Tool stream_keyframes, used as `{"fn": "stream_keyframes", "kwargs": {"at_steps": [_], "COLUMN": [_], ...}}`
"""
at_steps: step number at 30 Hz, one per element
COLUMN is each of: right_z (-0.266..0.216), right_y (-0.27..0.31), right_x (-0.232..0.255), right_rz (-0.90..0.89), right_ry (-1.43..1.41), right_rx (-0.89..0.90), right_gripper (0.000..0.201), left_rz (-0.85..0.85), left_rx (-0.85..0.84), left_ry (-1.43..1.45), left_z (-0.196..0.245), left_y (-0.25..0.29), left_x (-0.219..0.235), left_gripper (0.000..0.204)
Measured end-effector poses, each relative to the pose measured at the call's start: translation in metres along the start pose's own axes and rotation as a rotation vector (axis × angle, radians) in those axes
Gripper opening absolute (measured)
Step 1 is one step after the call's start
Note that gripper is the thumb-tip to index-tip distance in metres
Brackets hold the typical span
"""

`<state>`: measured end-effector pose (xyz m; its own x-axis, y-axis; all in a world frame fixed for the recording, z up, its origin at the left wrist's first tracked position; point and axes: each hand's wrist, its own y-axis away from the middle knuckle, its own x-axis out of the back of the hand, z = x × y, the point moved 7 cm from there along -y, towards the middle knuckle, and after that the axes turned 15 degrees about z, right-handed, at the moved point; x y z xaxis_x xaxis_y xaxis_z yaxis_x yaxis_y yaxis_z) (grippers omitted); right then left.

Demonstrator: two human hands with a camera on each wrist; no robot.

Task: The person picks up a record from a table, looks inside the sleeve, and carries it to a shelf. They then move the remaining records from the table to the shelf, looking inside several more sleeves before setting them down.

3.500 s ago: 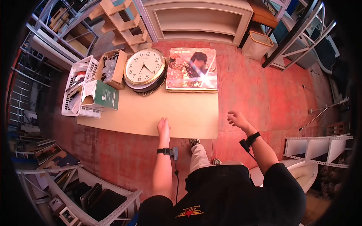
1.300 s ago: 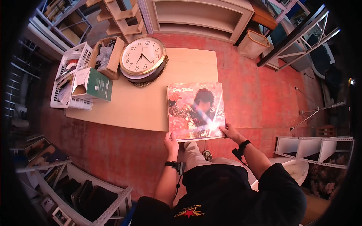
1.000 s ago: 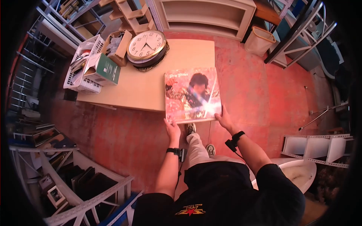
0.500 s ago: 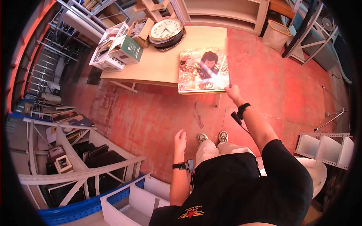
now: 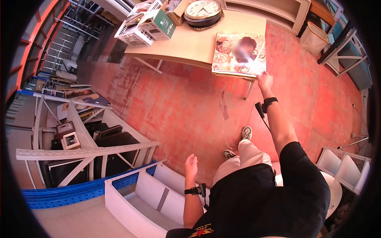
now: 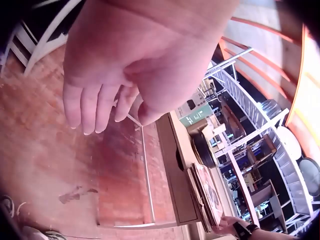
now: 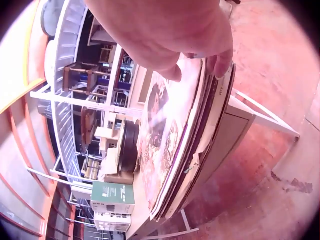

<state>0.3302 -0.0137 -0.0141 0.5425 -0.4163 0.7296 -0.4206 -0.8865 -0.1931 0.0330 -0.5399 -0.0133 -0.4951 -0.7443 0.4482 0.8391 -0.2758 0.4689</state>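
Pink album stack now at near table edge, left hand off.

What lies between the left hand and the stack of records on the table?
In the head view, the stretch between the left hand and the stack of records shows bare red floor, with a dark mark on it.

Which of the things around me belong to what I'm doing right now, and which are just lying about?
In the job:
- stack of record sleeves, its corner held by your right hand
- table, under the stack

Just lying about:
- round clock
- green-and-white box
- white basket
- bin on the floor
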Motion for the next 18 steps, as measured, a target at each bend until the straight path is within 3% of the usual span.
{"fn": "stream_keyframes", "kwargs": {"at_steps": [2, 4, 9, 11, 12, 14, 18], "right_z": [-0.003, 0.002, 0.001, -0.006, -0.008, 0.002, 0.035], "right_y": [0.003, -0.002, -0.01, -0.008, -0.011, -0.014, -0.03], "right_x": [0.008, 0.0, 0.012, 0.019, 0.018, 0.012, -0.035], "right_rz": [0.051, -0.079, -0.017, -0.096, -0.1, -0.163, -0.172], "right_ry": [0.005, -0.108, -0.177, -0.218, -0.217, -0.267, -0.306], "right_rx": [0.08, -0.035, -0.055, -0.224, -0.224, -0.376, -0.387], "right_gripper": [0.055, 0.049, 0.044, 0.036, 0.036, 0.038, 0.035], "left_rz": [-0.031, -0.003, -0.005, -0.007, 0.001, 0.01, 0.008], "left_rx": [0.013, 0.02, -0.009, -0.018, -0.018, -0.012, -0.055], "left_ry": [-0.049, 0.023, -0.034, -0.057, -0.064, -0.08, -0.057], "left_z": [-0.009, -0.017, -0.007, -0.001, 0.0, 0.002, 0.023], "left_y": [0.004, 0.003, 0.012, 0.011, 0.011, 0.014, 0.015], "left_x": [0.006, 0.007, 0.012, 0.007, 0.004, -0.004, -0.028], "left_gripper": [0.038, 0.037, 0.037, 0.037, 0.037, 0.036, 0.037]}}
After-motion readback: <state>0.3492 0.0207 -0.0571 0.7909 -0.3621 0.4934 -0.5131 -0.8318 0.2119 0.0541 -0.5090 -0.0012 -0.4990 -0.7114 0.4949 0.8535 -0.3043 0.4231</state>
